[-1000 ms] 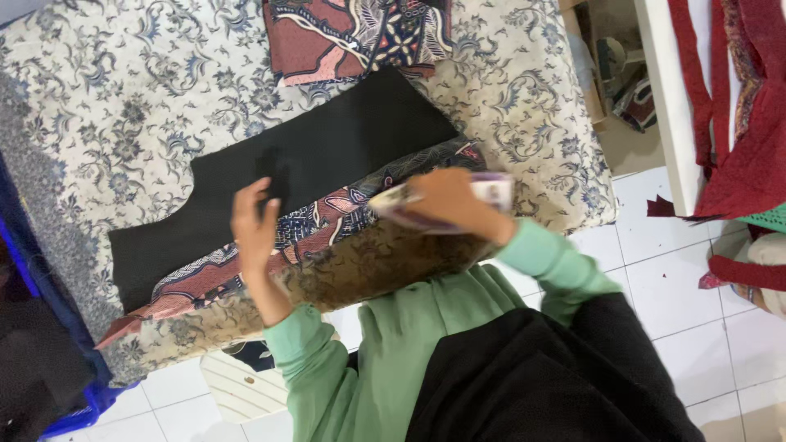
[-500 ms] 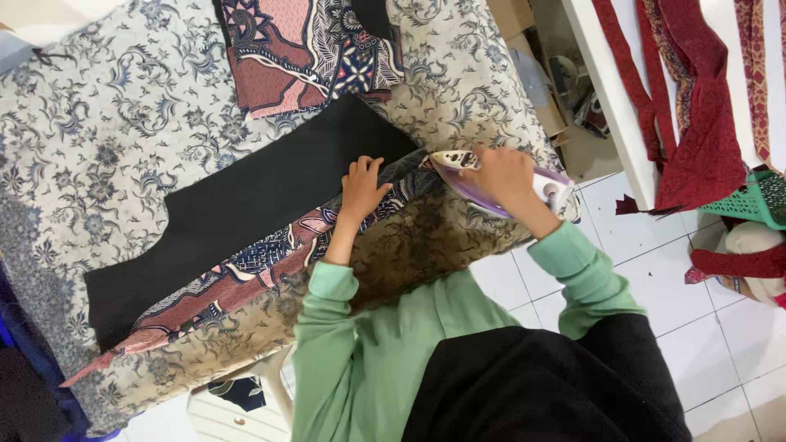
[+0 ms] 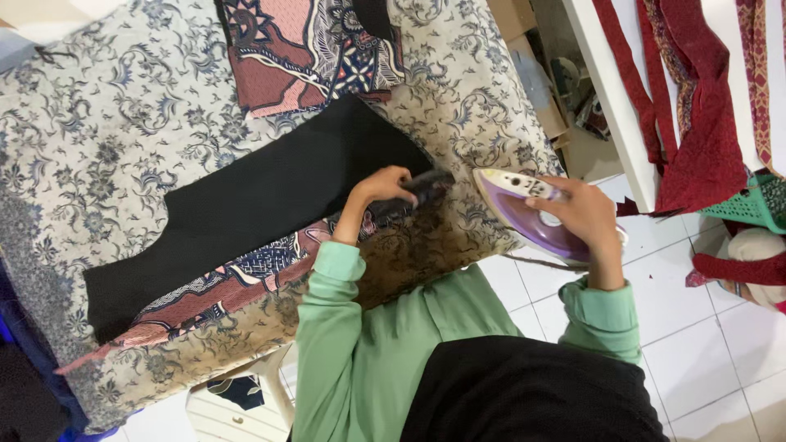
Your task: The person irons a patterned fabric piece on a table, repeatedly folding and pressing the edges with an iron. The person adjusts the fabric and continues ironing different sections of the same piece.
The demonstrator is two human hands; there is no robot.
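My left hand is closed on the right end of a long black fabric piece, folding its corner over. Under that piece lies a red-and-blue batik strip, showing along the near edge. Both rest on the ironing table's grey floral cover. My right hand grips the handle of a purple and white iron, held past the table's right edge and off the fabric, nose pointing left.
Another batik piece lies at the table's far side. Red fabric strips hang over a white table at right, next to a green basket. White tiled floor lies below; a white stool stands under the table.
The iron has left the batik strip and moved right, off the table edge. My left hand went from lying flat on the strip to gripping the black piece's end.
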